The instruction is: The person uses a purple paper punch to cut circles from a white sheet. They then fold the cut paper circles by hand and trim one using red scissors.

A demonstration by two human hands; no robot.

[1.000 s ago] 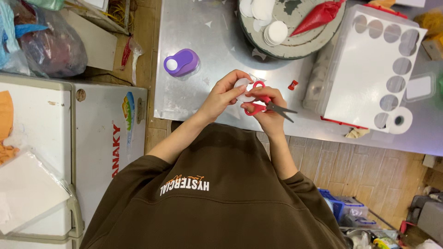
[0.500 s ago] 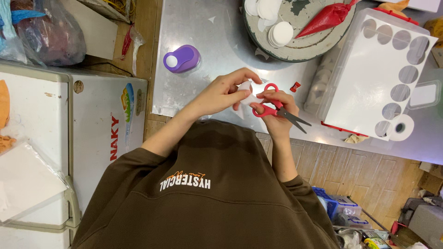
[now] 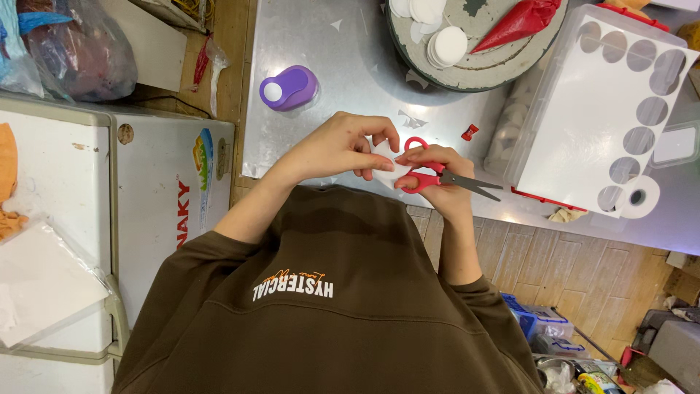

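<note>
My left hand (image 3: 339, 149) pinches a small white paper piece (image 3: 382, 166) over the near edge of the steel table (image 3: 343, 51). My right hand (image 3: 436, 175) grips red-handled scissors (image 3: 446, 178) with fingers through the loops. The grey blades point right and look nearly closed. Both hands touch at the paper, just above my brown sweatshirt.
A purple paper punch (image 3: 289, 87) sits on the table to the left. A round grey tray (image 3: 503, 62) holds white paper discs (image 3: 449, 45) and a red piping bag (image 3: 521, 22). A white sheet with round holes (image 3: 583, 124) lies on a clear box at right. A white chest freezer (image 3: 80, 182) stands left.
My hands have drawn a little closer to my body. The scissors blades have swung to lie flatter, pointing right, and the paper has turned between my left fingers.
</note>
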